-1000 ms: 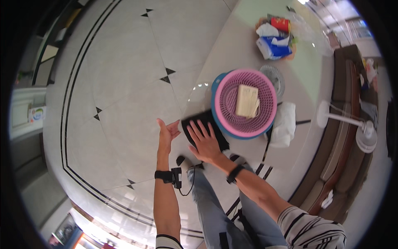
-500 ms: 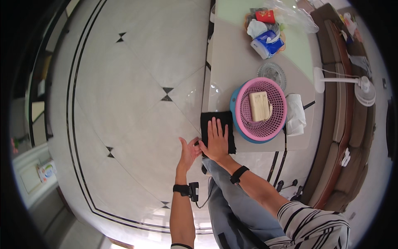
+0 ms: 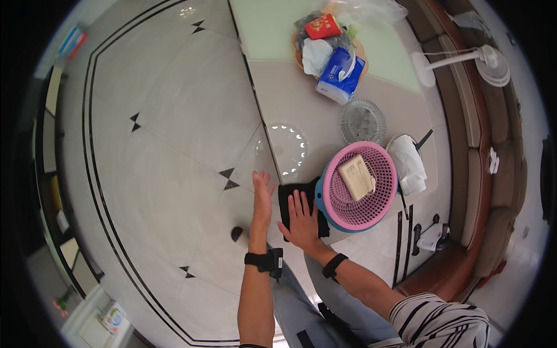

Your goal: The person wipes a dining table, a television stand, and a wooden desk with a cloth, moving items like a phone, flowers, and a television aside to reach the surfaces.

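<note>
A black folded cloth [image 3: 287,207] lies at the near left corner of the table. Flat on top of it rests my right hand [image 3: 303,223], fingers stretched out. My left hand [image 3: 262,200] hangs in the air just left of the cloth and the table edge, fingers extended and holding nothing. Touching the cloth's right side is a pink perforated basket [image 3: 380,209] nested in a blue basin [image 3: 321,200]. Inside the basket sits a cream-coloured boxy device [image 3: 356,177] with a strap or cord.
Behind the basket are a glass dish [image 3: 362,123], a white bag [image 3: 408,165] and a basket of packages with a blue tissue pack [image 3: 341,74]. A white fan or lamp [image 3: 492,65] stands beyond the table's right edge, near a brown sofa [image 3: 493,209].
My view has turned, so the table appears shifted. My left hand has moved away from the right hand and the cloth. The right hand stays on the cloth.
</note>
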Available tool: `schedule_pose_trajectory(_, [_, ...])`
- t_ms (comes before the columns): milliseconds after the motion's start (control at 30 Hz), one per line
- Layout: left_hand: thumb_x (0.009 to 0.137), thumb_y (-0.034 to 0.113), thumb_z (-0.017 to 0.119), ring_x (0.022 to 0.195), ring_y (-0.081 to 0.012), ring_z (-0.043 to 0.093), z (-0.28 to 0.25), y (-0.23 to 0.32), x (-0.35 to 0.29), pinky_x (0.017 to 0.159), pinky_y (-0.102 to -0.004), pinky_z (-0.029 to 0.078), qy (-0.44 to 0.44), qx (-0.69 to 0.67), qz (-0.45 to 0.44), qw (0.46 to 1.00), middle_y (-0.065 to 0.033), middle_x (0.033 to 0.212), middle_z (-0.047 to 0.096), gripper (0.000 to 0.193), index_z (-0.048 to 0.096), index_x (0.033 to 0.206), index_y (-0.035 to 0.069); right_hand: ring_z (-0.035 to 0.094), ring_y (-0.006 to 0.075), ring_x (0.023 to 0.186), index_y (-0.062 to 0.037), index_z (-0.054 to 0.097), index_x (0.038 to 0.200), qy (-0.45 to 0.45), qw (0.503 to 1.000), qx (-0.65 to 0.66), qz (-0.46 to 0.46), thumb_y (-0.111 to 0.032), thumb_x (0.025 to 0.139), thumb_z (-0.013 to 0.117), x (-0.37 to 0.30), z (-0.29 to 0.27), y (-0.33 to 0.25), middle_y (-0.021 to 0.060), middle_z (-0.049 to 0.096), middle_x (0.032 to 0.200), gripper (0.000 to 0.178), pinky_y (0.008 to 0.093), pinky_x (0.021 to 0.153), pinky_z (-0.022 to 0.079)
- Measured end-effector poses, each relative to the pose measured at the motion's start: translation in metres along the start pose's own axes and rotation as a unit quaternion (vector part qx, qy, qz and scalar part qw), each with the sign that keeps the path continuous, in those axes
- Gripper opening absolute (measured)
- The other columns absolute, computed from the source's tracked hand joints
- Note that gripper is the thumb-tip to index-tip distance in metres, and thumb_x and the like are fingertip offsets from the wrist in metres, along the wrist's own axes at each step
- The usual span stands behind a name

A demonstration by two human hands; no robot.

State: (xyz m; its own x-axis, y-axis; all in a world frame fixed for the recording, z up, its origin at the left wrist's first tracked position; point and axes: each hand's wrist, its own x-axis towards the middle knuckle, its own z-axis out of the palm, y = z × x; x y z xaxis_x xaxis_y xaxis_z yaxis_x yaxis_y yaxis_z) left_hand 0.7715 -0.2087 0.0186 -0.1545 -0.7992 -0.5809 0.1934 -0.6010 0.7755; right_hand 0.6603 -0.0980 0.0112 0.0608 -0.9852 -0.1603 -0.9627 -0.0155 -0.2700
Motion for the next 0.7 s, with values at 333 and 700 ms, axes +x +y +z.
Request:
schedule_pose_trajectory(333, [0.108,0.046,0.03,0.151,-0.0341,0.015,-0.066,0.079,0.057,0.122,-0.0397,0.016,-0.134,0.264,0.041,0.954,-0.0239,0.163,0.012,0.074,0.002,0.157,-0.001,0.011,0.0381,0.151,0.008,0.023,0.151,0.008,0.976,0.039,0.216,-0.042,0.078,0.068,0.072,-0.005,-0.027,0.0262,0.013,0.162,0.1,0.0652,0.117,0.01])
schedule_pose_trajectory(700, [0.109,0.038,0.03,0.152,-0.0334,0.012,-0.036,0.22,0.204,0.123,-0.0395,0.012,-0.278,0.55,0.223,0.756,-0.0214,0.164,0.013,0.063,0.015,0.156,-0.002,0.009,0.0404,0.151,0.0074,0.02,0.153,0.177,0.895,0.025,0.409,-0.052,0.093,0.051,0.277,-0.023,-0.003,0.0284,0.013,0.161,0.091,0.0636,0.117,0.004])
